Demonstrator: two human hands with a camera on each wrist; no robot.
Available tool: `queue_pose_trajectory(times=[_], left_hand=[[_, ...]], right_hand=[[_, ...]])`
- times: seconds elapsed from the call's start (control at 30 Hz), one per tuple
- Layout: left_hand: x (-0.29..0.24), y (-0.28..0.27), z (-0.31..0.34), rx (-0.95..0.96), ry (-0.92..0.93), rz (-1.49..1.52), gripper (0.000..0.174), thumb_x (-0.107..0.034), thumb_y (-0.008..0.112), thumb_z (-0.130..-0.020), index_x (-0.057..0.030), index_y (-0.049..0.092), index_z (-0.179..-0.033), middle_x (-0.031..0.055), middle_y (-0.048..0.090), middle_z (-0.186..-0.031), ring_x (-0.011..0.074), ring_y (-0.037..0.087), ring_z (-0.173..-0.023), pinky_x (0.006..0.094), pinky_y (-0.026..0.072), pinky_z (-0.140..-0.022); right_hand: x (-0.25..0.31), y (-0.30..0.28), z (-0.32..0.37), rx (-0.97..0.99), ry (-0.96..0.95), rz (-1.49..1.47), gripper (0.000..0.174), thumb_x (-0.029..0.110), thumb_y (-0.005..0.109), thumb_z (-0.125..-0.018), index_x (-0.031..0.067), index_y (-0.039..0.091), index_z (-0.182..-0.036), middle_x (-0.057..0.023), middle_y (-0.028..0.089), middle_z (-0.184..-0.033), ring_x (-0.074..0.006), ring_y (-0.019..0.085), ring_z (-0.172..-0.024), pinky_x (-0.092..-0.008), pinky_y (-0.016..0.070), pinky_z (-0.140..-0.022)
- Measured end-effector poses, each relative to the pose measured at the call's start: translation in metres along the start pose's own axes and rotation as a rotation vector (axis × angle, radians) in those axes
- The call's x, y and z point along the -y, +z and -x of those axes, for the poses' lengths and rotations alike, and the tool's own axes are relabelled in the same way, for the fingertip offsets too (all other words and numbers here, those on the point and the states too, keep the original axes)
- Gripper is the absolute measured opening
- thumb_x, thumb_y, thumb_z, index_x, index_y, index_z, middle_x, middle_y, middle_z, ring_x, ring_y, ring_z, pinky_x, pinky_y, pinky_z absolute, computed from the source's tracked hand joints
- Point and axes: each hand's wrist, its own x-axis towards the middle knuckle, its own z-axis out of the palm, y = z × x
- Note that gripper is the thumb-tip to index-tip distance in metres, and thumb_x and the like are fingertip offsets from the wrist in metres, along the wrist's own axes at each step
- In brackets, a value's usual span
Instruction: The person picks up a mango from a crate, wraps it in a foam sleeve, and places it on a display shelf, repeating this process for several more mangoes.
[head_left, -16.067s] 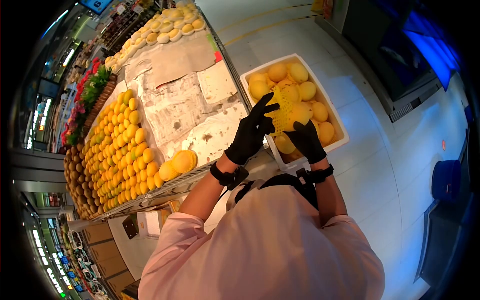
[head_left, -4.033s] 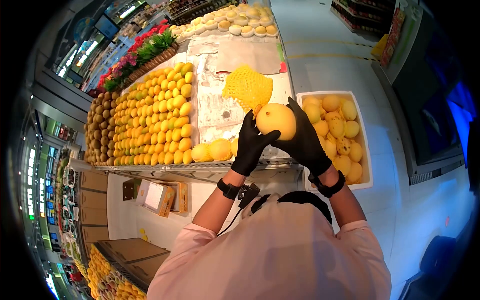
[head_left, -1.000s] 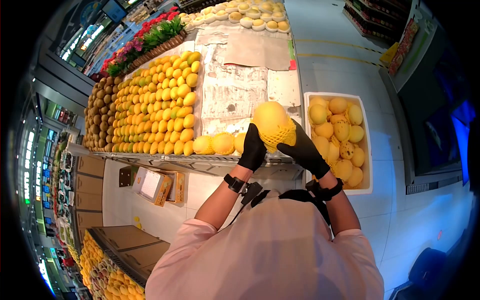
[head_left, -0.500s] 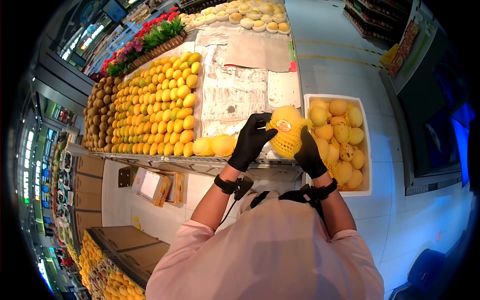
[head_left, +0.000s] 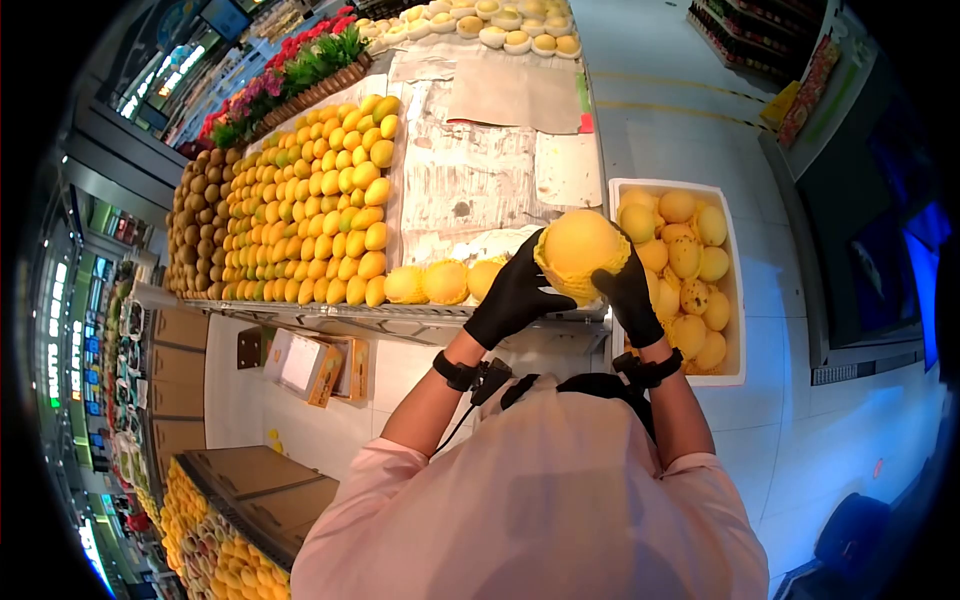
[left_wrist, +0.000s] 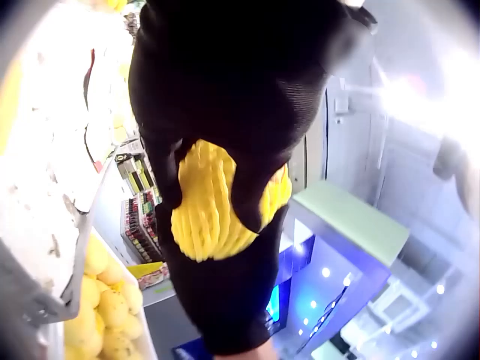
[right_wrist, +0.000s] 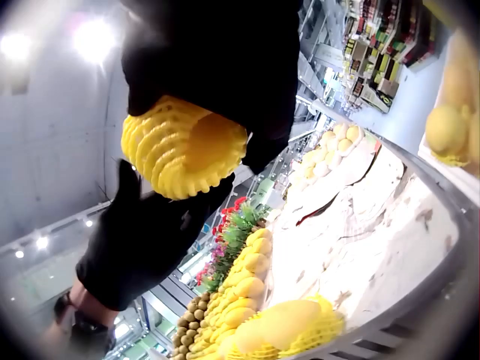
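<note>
Both black-gloved hands hold a round yellow melon (head_left: 582, 242) at the front edge of the fruit stand. A yellow foam net (head_left: 556, 282) wraps its lower part, and its smooth top faces up. My left hand (head_left: 512, 298) cups the near left side. On the right side, my right hand (head_left: 630, 298) grips it, thumb against the net. The left wrist view shows the ribbed net (left_wrist: 210, 202) between gloved fingers; in the right wrist view the melon (right_wrist: 184, 148) sits between both hands. Several netted melons (head_left: 445, 283) line the stand's front edge, left of my left hand.
A white foam box (head_left: 735, 290) of yellow melons stands right of the stand. Rows of mangoes (head_left: 320, 215) and brown round fruit (head_left: 198, 225) fill the stand's left. Stained paper (head_left: 465, 185) covers its middle. Cartons (head_left: 315, 365) lie on the floor below.
Four seconds ago the melon was bare and the net lay on the stand; now the net is around it. Since half a second ago the melon has turned, its sticker out of sight.
</note>
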Motion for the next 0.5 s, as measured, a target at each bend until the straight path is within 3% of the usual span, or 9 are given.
queue_pose_trajectory(times=[0.07,0.1,0.17,0.2,0.3,0.4,0.5], left_hand=[[0.024,0.008,0.0,-0.131,0.198,-0.201,0.089,-0.003,0.083,-0.071,-0.0016,0.033,-0.145,0.0138,0.049,-0.139,0.0227,0.051,-0.124,0.0346,0.0442,-0.102],[0.031,0.012,0.0,-0.194,0.297,-0.303,0.088,-0.005,0.084,-0.071,-0.0009,0.034,-0.144,0.0142,0.049,-0.138,0.0233,0.05,-0.125,0.0351,0.0426,-0.104],[0.042,0.015,0.006,-0.244,0.308,-0.347,0.084,-0.011,0.085,-0.072,0.0,0.037,-0.14,0.0152,0.05,-0.135,0.0263,0.05,-0.124,0.0366,0.0398,-0.105],[0.047,0.013,0.009,-0.242,0.324,-0.407,0.084,-0.013,0.085,-0.072,-0.0003,0.037,-0.139,0.0153,0.051,-0.134,0.0266,0.051,-0.123,0.0366,0.0404,-0.104],[0.057,0.019,0.013,-0.303,0.355,-0.415,0.073,-0.014,0.082,-0.075,0.0009,0.043,-0.135,0.0176,0.053,-0.13,0.0308,0.052,-0.121,0.0378,0.0418,-0.102],[0.061,0.031,0.019,-0.356,0.361,-0.404,0.069,-0.015,0.08,-0.076,0.0015,0.045,-0.133,0.0189,0.055,-0.129,0.0336,0.052,-0.12,0.0391,0.042,-0.101],[0.067,0.04,0.02,-0.33,0.326,-0.421,0.07,-0.015,0.079,-0.075,0.001,0.045,-0.134,0.0196,0.054,-0.129,0.0353,0.051,-0.12,0.0405,0.0416,-0.102]], right_hand=[[0.011,0.003,0.001,0.045,-0.082,0.346,0.079,0.015,0.084,-0.071,0.0013,0.043,-0.137,-0.0105,0.055,-0.131,-0.0194,0.052,-0.119,-0.0338,0.0414,-0.104],[0.029,0.011,0.0,0.13,-0.07,0.357,0.075,0.014,0.084,-0.071,0.0008,0.046,-0.134,-0.0108,0.057,-0.129,-0.0195,0.053,-0.119,-0.0337,0.0413,-0.104],[0.068,0.026,-0.003,0.298,-0.045,0.376,0.068,0.013,0.083,-0.071,-0.0001,0.051,-0.129,-0.0114,0.059,-0.126,-0.0196,0.054,-0.118,-0.0336,0.0412,-0.104],[0.064,0.019,-0.003,0.323,-0.284,0.682,0.059,0.014,0.084,-0.07,-0.001,0.057,-0.121,-0.0116,0.062,-0.12,-0.0201,0.055,-0.116,-0.0333,0.0415,-0.104],[0.068,0.024,-0.008,0.478,0.037,0.614,0.068,0.015,0.086,-0.069,-0.0005,0.053,-0.126,-0.0119,0.059,-0.125,-0.0211,0.053,-0.119,-0.0337,0.0403,-0.105],[0.04,0.018,0.007,0.323,-0.033,0.456,0.079,0.014,0.088,-0.068,0.0011,0.046,-0.133,-0.0118,0.054,-0.131,-0.0211,0.051,-0.123,-0.0339,0.0387,-0.107],[0.022,0.006,0.017,0.32,0.019,0.449,0.088,0.013,0.089,-0.067,0.0029,0.039,-0.138,-0.0115,0.05,-0.136,-0.0212,0.049,-0.125,-0.0343,0.0372,-0.109]])
